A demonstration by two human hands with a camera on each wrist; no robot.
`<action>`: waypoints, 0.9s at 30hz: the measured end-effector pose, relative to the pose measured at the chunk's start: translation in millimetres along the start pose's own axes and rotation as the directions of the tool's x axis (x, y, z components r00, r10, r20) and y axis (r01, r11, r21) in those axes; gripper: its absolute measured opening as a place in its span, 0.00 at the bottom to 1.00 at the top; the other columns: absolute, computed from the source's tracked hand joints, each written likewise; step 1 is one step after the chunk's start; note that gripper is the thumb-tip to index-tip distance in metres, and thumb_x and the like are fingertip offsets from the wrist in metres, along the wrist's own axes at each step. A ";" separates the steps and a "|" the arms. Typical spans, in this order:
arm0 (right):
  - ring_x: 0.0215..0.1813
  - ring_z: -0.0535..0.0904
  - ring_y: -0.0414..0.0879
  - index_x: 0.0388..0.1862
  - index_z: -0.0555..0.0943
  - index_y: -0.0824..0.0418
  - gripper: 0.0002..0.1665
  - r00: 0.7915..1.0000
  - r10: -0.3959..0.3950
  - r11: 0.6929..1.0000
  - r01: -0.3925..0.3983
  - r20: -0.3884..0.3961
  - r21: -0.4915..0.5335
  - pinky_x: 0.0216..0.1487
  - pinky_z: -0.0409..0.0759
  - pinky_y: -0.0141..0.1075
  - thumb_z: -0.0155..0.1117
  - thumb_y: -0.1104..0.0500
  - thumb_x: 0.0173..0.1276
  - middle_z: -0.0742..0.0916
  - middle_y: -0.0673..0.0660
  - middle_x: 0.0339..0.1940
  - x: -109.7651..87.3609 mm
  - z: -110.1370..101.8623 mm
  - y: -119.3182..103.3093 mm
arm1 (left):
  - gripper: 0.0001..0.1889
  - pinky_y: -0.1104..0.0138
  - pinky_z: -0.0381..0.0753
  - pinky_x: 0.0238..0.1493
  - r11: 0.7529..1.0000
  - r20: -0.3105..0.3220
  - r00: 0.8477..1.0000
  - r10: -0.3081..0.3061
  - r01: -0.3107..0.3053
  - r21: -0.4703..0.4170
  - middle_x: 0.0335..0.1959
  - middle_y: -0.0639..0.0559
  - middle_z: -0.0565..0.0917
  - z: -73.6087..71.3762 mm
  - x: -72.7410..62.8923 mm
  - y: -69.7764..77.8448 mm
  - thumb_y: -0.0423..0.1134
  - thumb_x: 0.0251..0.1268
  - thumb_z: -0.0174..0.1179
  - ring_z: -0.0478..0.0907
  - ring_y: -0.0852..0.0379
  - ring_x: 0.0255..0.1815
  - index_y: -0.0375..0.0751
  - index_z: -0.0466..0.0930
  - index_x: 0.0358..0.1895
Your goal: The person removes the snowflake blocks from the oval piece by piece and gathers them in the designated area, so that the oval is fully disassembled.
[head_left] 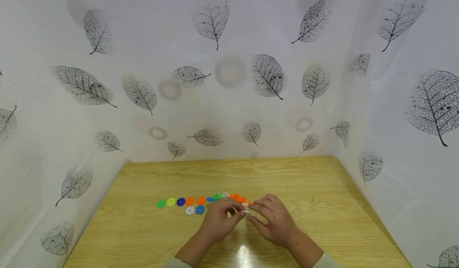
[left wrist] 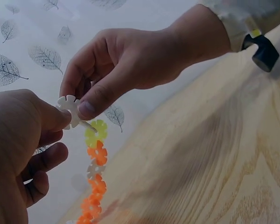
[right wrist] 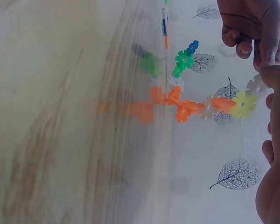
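1. Left hand (head_left: 220,222) and right hand (head_left: 274,222): fingers of both pinching a white, flower-shaped plastic disc (left wrist: 72,111), about midway between the desk (head_left: 322,188)'s left and right edges.
2. Risk, we judge: smooth, thin rim slips if the two grips push out of line.
3. A sideways twist might pop the joint at the notched, translucent yellow plastic disc (left wrist: 93,137).
4. Beyond it, we note interlocked orange and white discs (left wrist: 98,185), petal-edged.
5. Desk: pale wood grain, glossy.
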State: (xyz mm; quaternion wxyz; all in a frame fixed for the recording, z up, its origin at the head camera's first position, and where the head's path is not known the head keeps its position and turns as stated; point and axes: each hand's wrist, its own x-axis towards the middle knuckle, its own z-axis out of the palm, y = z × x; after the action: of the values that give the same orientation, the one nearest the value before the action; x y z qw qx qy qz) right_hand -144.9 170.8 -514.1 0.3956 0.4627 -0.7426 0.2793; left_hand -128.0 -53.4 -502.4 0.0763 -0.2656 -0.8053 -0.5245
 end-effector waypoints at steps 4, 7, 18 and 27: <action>0.46 0.81 0.46 0.53 0.87 0.61 0.22 0.996 0.072 0.997 -0.071 0.059 -0.013 0.48 0.79 0.40 0.76 0.49 0.67 0.88 0.51 0.48 -3.5 -0.5 -0.6 | 0.06 0.67 0.82 0.33 1.000 -0.008 1.000 -0.018 0.017 -0.015 0.35 0.65 0.85 -0.1 -0.8 -0.2 0.37 0.68 0.71 0.80 0.63 0.33 0.56 0.87 0.38; 0.47 0.81 0.45 0.55 0.86 0.61 0.23 0.993 0.088 0.996 -0.088 0.079 -0.008 0.49 0.79 0.39 0.77 0.50 0.66 0.88 0.50 0.50 -4.7 -0.2 -0.7 | 0.06 0.67 0.82 0.32 0.999 -0.011 1.000 -0.026 0.025 -0.019 0.34 0.65 0.85 0.1 -1.3 -0.3 0.37 0.68 0.71 0.79 0.63 0.32 0.56 0.87 0.38; 0.46 0.85 0.45 0.54 0.87 0.62 0.21 0.996 0.067 0.998 -0.067 0.058 -0.002 0.47 0.82 0.45 0.76 0.51 0.67 0.90 0.52 0.47 -4.8 3.3 -0.5 | 0.03 0.67 0.82 0.32 0.999 -0.027 0.999 -0.037 0.036 -0.026 0.33 0.61 0.85 -0.9 -1.1 1.6 0.36 0.67 0.71 0.79 0.63 0.31 0.49 0.89 0.39; 0.44 0.84 0.45 0.55 0.86 0.63 0.20 0.998 0.028 0.999 -0.026 0.049 -0.027 0.45 0.82 0.42 0.70 0.50 0.73 0.90 0.53 0.46 -3.4 5.3 -0.7 | 0.02 0.65 0.83 0.32 1.000 -0.066 0.998 -0.017 0.017 -0.006 0.32 0.64 0.85 -3.7 0.6 2.0 0.38 0.67 0.71 0.79 0.63 0.30 0.51 0.89 0.36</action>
State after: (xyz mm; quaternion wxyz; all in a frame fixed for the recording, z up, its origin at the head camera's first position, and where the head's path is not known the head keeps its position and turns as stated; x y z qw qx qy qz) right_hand -145.1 167.9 -519.8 0.3793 0.4542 -0.7619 0.2633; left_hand -128.1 -55.9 -499.0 0.0976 -0.2413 -0.8031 -0.5360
